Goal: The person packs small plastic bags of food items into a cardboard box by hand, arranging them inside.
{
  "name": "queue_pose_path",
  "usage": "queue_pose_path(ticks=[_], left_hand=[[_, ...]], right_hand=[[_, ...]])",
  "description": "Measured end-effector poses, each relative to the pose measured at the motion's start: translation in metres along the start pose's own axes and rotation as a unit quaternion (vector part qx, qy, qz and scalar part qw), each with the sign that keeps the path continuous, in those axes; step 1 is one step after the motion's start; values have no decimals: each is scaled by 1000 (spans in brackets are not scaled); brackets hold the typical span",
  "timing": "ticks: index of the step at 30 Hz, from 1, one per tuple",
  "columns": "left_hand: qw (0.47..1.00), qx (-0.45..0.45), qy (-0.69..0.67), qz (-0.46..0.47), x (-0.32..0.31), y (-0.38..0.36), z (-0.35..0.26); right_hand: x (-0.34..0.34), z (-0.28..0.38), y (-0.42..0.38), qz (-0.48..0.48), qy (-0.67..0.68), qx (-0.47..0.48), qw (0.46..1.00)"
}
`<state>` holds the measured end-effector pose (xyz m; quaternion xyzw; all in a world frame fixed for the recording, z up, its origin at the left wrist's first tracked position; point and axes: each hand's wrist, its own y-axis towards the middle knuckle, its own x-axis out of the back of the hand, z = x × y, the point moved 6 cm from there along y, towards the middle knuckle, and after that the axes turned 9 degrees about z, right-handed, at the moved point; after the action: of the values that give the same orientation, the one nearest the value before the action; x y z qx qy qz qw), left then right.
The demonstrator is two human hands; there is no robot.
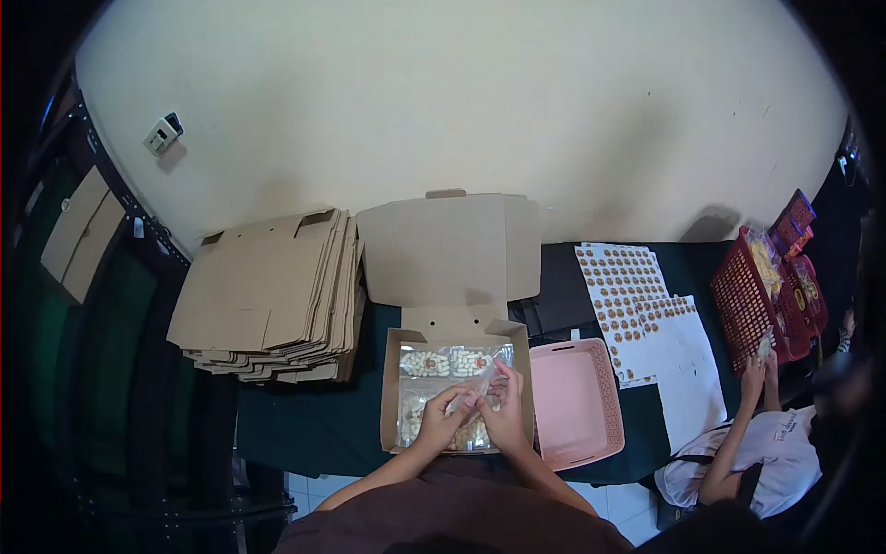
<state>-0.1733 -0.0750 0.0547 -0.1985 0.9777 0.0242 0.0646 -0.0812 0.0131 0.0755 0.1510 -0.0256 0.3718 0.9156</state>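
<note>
My left hand (445,415) and my right hand (504,411) are close together over an open cardboard box (391,379). Between their fingertips they pinch a translucent plastic bag (474,395); its contents are hard to make out. Beneath, clear packets of small pale pieces (425,363) lie in the box, some bearing a small round orange label. My hands and the bag hide part of the lower packets. The box's lid (443,249) stands raised at the back.
Left is a tall stack of flattened cardboard boxes (258,286). A pink plastic basket (580,397) adjoins the box at right. Beyond lie sticker sheets (618,295) and a red basket (743,295) with packets. A co-worker (766,452) at far right holds something small and whitish.
</note>
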Motion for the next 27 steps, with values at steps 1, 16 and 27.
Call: queue_pose_path(ticks=[1, 16, 27], left_hand=[[999, 40, -15, 2, 0, -1, 2], [990, -6, 140, -27, 41, 6, -12], [999, -27, -25, -38, 46, 18, -10]], right_hand=[[2, -12, -1, -47, 88, -41, 994], [0, -41, 0, 97, 255, -189, 943], [8, -33, 17, 123, 305, -202, 922]])
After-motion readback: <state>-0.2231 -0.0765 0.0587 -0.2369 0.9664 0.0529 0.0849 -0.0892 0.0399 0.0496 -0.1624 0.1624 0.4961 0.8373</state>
